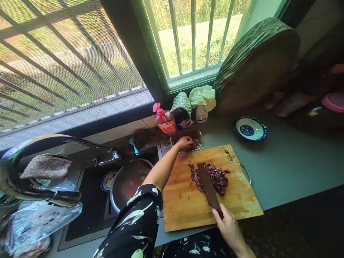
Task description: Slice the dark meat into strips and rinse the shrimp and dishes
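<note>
My right hand (227, 224) grips the handle of a dark, broad-bladed kitchen knife (206, 184). The blade lies flat over a heap of chopped purple-red strips (219, 179) on the wooden cutting board (182, 200), hiding part of the heap. Beyond the board's far edge, my left hand (185, 142) reaches into a clear plastic tray (198, 140), its fingers curled. What those fingers hold, if anything, cannot be made out. The tray's contents look dark and are partly covered by the hand.
Left of the board is a sink with a metal basin (129, 182) under a curved faucet (53, 139). A pink pump bottle (164, 122) and other bottles stand by the window. Blue-and-white plates (251, 129) sit at right. A plastic bag (43, 218) lies at far left.
</note>
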`<action>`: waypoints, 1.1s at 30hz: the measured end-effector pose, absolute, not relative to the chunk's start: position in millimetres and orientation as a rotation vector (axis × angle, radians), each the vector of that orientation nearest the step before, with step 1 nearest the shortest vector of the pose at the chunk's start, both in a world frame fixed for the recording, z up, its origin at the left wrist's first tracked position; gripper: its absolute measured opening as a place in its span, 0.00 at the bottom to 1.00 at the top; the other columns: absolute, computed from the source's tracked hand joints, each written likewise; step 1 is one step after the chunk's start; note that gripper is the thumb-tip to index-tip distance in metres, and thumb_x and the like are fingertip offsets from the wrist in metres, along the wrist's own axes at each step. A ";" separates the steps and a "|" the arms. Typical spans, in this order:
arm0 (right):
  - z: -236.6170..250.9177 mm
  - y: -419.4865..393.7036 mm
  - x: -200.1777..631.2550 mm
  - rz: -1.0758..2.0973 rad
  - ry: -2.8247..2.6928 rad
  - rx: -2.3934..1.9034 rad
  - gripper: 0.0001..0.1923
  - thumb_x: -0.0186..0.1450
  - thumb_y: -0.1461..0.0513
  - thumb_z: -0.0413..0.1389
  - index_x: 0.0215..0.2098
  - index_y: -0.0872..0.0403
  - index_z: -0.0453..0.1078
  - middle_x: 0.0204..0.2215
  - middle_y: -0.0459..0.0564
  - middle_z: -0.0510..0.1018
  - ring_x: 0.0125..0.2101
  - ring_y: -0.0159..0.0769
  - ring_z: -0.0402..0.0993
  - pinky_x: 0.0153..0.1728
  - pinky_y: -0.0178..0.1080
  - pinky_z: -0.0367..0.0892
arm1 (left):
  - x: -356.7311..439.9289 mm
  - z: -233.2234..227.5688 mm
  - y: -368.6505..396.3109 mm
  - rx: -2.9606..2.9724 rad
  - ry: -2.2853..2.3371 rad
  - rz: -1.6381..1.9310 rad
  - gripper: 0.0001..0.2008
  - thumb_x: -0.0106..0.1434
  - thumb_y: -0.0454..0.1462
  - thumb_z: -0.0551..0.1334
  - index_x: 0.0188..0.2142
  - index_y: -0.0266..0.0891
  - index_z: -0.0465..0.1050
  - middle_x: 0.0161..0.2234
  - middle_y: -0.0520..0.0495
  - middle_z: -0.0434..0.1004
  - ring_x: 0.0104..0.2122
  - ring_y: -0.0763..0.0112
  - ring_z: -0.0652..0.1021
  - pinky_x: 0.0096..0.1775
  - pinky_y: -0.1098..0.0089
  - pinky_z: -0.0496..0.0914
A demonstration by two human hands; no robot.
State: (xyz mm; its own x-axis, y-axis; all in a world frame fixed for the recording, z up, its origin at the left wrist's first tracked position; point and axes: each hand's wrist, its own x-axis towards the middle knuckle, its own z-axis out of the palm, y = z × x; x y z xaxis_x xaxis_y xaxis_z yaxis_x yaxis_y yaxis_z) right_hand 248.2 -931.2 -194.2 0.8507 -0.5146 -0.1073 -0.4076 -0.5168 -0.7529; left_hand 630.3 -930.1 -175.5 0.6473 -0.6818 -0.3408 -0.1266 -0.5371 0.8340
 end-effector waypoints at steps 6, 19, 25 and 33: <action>-195.1 -939.7 246.1 -0.165 0.689 -2.162 0.21 0.62 0.50 0.42 0.37 0.56 0.66 0.27 0.55 0.75 0.28 0.39 0.72 0.29 0.36 0.65 | 630.9 -180.2 -936.7 1.643 -0.360 -0.975 0.09 0.53 0.38 0.62 0.29 0.34 0.64 0.23 0.51 0.69 0.26 0.76 0.74 0.32 0.72 0.69; -188.3 -957.6 225.6 -0.199 0.884 -1.951 0.16 0.59 0.49 0.47 0.26 0.52 0.62 0.12 0.43 0.68 0.13 0.30 0.64 0.17 0.31 0.59 | 586.1 -158.5 -931.3 2.111 -0.920 -0.741 0.10 0.51 0.38 0.61 0.33 0.37 0.75 0.30 0.48 0.76 0.32 0.69 0.74 0.35 0.73 0.66; -186.2 -960.8 227.2 -0.241 0.920 -1.902 0.18 0.58 0.47 0.47 0.29 0.53 0.64 0.11 0.44 0.68 0.12 0.31 0.63 0.16 0.32 0.59 | 631.2 -174.6 -978.2 2.497 -0.880 -0.298 0.14 0.54 0.30 0.56 0.40 0.39 0.72 0.43 0.41 0.72 0.42 0.63 0.72 0.41 0.68 0.64; -190.4 -954.0 219.7 -0.233 0.877 -1.973 0.18 0.59 0.48 0.46 0.29 0.54 0.62 0.12 0.45 0.67 0.14 0.31 0.64 0.16 0.31 0.58 | 632.9 -189.3 -978.4 2.561 -0.845 -0.327 0.17 0.50 0.30 0.60 0.42 0.38 0.68 0.40 0.41 0.72 0.40 0.63 0.72 0.40 0.69 0.64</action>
